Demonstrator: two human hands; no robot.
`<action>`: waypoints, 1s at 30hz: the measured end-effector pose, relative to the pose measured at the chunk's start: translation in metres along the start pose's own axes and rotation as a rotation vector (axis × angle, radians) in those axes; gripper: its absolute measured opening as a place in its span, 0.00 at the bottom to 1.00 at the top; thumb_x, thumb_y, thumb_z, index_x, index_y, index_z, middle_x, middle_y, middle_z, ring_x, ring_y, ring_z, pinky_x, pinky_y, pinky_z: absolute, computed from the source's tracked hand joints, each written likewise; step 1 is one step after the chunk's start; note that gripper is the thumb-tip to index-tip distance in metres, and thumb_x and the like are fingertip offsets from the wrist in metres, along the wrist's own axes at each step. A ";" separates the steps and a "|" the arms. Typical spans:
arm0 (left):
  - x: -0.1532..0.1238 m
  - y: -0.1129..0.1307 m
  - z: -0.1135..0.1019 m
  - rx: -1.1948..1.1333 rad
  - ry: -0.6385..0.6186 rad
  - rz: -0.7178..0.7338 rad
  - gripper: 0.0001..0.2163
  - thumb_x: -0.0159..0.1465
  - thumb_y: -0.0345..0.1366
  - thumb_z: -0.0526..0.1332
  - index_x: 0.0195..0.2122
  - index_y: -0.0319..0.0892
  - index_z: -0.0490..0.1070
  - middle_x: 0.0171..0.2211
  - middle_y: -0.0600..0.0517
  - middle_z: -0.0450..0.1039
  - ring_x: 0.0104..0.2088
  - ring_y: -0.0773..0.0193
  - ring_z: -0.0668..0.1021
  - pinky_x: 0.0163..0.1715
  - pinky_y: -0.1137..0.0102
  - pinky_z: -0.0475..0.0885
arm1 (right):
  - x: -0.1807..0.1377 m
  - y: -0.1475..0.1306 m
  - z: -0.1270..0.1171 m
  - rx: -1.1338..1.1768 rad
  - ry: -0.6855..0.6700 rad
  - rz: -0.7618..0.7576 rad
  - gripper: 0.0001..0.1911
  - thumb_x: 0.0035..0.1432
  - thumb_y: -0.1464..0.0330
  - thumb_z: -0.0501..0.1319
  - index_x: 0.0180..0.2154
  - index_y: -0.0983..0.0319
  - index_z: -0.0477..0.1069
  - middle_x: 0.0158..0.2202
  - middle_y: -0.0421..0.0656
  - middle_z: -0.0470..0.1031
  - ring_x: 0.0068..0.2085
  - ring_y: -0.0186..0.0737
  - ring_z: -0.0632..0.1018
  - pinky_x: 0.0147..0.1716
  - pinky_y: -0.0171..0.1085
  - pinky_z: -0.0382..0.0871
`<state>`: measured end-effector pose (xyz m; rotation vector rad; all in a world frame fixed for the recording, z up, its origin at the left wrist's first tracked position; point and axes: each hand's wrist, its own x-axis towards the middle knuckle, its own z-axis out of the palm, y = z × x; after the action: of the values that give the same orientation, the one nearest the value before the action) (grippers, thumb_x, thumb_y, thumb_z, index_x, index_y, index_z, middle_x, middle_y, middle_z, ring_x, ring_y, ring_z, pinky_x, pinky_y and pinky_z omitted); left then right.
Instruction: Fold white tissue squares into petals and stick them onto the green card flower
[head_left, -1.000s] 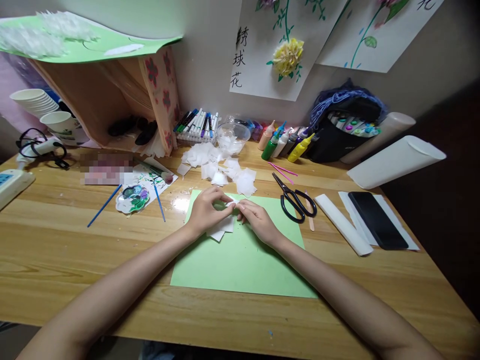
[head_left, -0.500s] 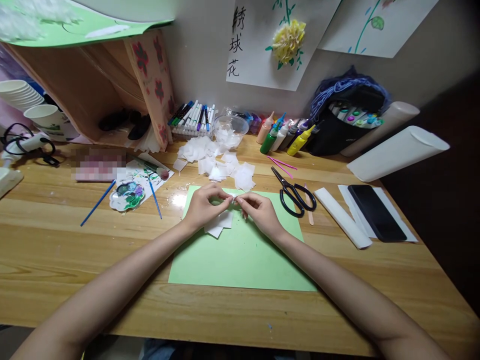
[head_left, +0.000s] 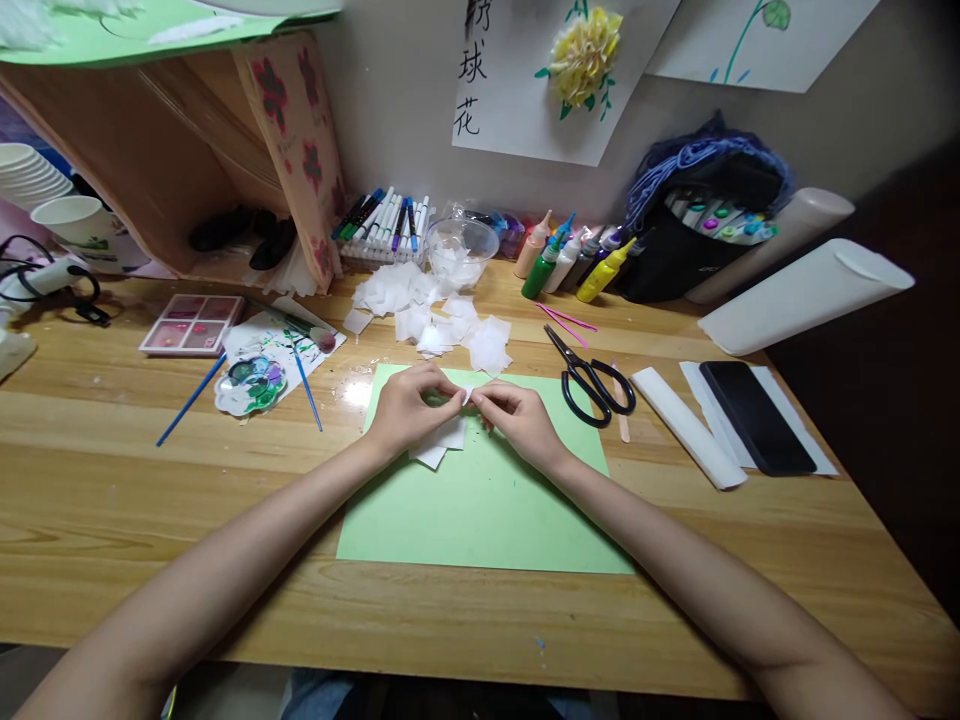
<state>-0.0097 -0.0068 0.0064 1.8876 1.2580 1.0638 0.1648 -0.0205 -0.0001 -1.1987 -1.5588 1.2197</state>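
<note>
Both hands meet over the far part of a light green paper sheet [head_left: 480, 500] on the wooden desk. My left hand [head_left: 409, 405] pinches a small stack of white tissue squares [head_left: 442, 440] that hangs below its fingers. My right hand [head_left: 517, 420] pinches the top edge of the same white tissue from the right side. The fingertips of the two hands nearly touch. Just beyond them lies a loose pile of white tissue squares [head_left: 442, 315].
Black scissors [head_left: 589, 375] and a wooden stick lie right of the green sheet, then white paper strips and a black phone [head_left: 754, 415]. To the left are a paint palette [head_left: 251, 385], blue brushes and a paint box [head_left: 191, 322]. Markers, a clear bowl and paint bottles [head_left: 577, 268] line the wall.
The view has tilted down slightly. Both hands stay pinched on the white tissue, with the fingers shifting a little along its top edge.
</note>
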 end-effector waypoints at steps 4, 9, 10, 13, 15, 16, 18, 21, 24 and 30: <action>0.000 0.001 0.000 -0.003 -0.008 0.005 0.07 0.56 0.37 0.64 0.24 0.40 0.75 0.25 0.51 0.73 0.27 0.67 0.74 0.28 0.72 0.67 | 0.000 -0.001 0.001 -0.014 -0.005 -0.008 0.12 0.55 0.62 0.62 0.32 0.64 0.77 0.30 0.44 0.74 0.27 0.32 0.69 0.26 0.34 0.63; 0.000 -0.002 0.000 -0.017 -0.010 0.013 0.07 0.56 0.37 0.64 0.23 0.40 0.75 0.25 0.52 0.73 0.26 0.67 0.74 0.27 0.72 0.67 | 0.000 -0.001 0.001 -0.018 -0.008 0.016 0.12 0.53 0.61 0.63 0.32 0.64 0.77 0.30 0.44 0.75 0.27 0.33 0.70 0.25 0.34 0.63; 0.000 -0.002 0.000 -0.019 -0.010 0.015 0.07 0.56 0.37 0.64 0.24 0.40 0.75 0.25 0.52 0.73 0.26 0.67 0.74 0.27 0.72 0.67 | 0.000 -0.001 0.001 -0.015 -0.007 0.026 0.13 0.53 0.60 0.63 0.32 0.64 0.77 0.30 0.44 0.75 0.27 0.33 0.70 0.25 0.34 0.63; 0.000 -0.003 0.000 -0.025 -0.008 0.024 0.07 0.56 0.36 0.64 0.24 0.40 0.75 0.25 0.51 0.73 0.26 0.67 0.74 0.27 0.72 0.67 | 0.001 0.000 0.000 -0.004 -0.005 0.050 0.14 0.52 0.59 0.63 0.32 0.64 0.77 0.29 0.44 0.74 0.26 0.32 0.70 0.25 0.34 0.64; 0.000 -0.004 0.000 -0.020 -0.005 0.028 0.06 0.56 0.36 0.64 0.24 0.40 0.75 0.25 0.52 0.73 0.26 0.67 0.73 0.27 0.72 0.67 | 0.001 0.000 0.000 0.010 -0.007 0.057 0.14 0.52 0.59 0.63 0.31 0.64 0.76 0.28 0.43 0.73 0.25 0.32 0.69 0.25 0.34 0.64; 0.000 -0.004 0.000 -0.016 -0.005 0.027 0.06 0.56 0.36 0.64 0.24 0.40 0.75 0.25 0.52 0.73 0.26 0.67 0.73 0.27 0.72 0.66 | 0.001 0.000 0.000 0.019 -0.007 0.059 0.13 0.52 0.60 0.63 0.31 0.65 0.76 0.27 0.43 0.73 0.25 0.32 0.69 0.25 0.34 0.64; 0.001 -0.004 0.000 -0.008 -0.003 0.022 0.06 0.56 0.36 0.64 0.24 0.40 0.75 0.25 0.52 0.73 0.26 0.67 0.73 0.28 0.72 0.66 | 0.001 -0.001 0.000 0.037 -0.007 0.064 0.13 0.52 0.61 0.63 0.31 0.65 0.76 0.27 0.42 0.73 0.24 0.31 0.69 0.25 0.34 0.63; 0.000 -0.003 0.001 -0.012 -0.002 0.022 0.07 0.56 0.36 0.64 0.24 0.40 0.75 0.25 0.52 0.73 0.26 0.67 0.74 0.28 0.72 0.66 | 0.002 -0.002 0.000 0.056 -0.005 0.076 0.12 0.52 0.61 0.63 0.31 0.65 0.76 0.26 0.42 0.73 0.24 0.31 0.69 0.25 0.34 0.63; 0.000 -0.003 0.001 -0.017 -0.008 0.023 0.07 0.56 0.36 0.64 0.24 0.39 0.75 0.25 0.52 0.73 0.26 0.68 0.74 0.28 0.72 0.67 | 0.002 -0.003 -0.001 0.071 -0.012 0.088 0.13 0.51 0.61 0.63 0.31 0.65 0.76 0.25 0.41 0.72 0.23 0.31 0.69 0.25 0.34 0.62; 0.000 -0.003 0.001 -0.013 -0.012 0.016 0.07 0.56 0.36 0.64 0.24 0.39 0.75 0.25 0.51 0.74 0.26 0.67 0.74 0.28 0.72 0.67 | 0.002 -0.003 -0.002 0.086 -0.038 0.100 0.14 0.51 0.59 0.64 0.30 0.65 0.76 0.25 0.41 0.72 0.23 0.31 0.68 0.24 0.33 0.62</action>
<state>-0.0102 -0.0052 0.0033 1.8947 1.2289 1.0647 0.1653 -0.0184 0.0034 -1.2162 -1.4740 1.3673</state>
